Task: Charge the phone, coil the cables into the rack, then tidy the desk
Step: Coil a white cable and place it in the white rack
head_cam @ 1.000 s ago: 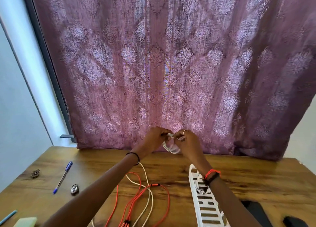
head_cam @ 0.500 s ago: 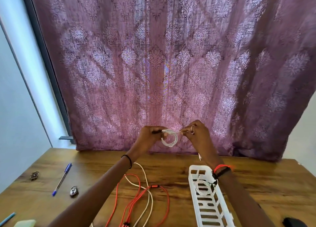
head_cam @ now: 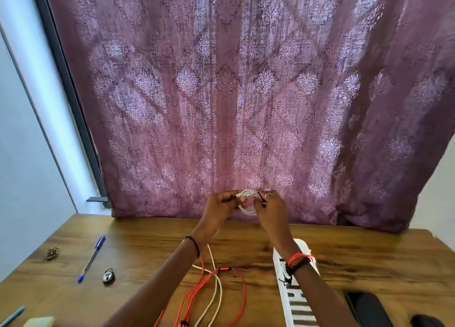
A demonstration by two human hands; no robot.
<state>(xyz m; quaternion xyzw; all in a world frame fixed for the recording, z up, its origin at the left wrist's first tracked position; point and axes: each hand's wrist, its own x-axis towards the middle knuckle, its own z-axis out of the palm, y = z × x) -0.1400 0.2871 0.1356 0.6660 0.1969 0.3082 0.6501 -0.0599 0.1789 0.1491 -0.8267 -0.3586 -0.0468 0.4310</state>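
A small coil of white cable [head_cam: 249, 202] hangs in the air above the far side of the wooden desk [head_cam: 147, 248]. My left hand [head_cam: 220, 207] pinches its left side and my right hand [head_cam: 270, 208] pinches its right side. Below my right wrist lies a white slotted rack [head_cam: 289, 299], partly hidden by my forearm. Loose orange cables [head_cam: 209, 284] and a cream cable [head_cam: 218, 292] sprawl on the desk between my arms. A dark phone [head_cam: 366, 309] lies at the lower right.
On the left of the desk lie a blue pen [head_cam: 91, 259], a small padlock [head_cam: 108, 275], a little metal trinket [head_cam: 51, 253], another pen tip [head_cam: 12, 317] and a pale eraser [head_cam: 39, 321]. A purple curtain [head_cam: 246, 92] hangs behind the desk.
Both hands have kept working the white coil in the air, parting a little and then closing back in on it. My right forearm has shifted over the rack's far end.
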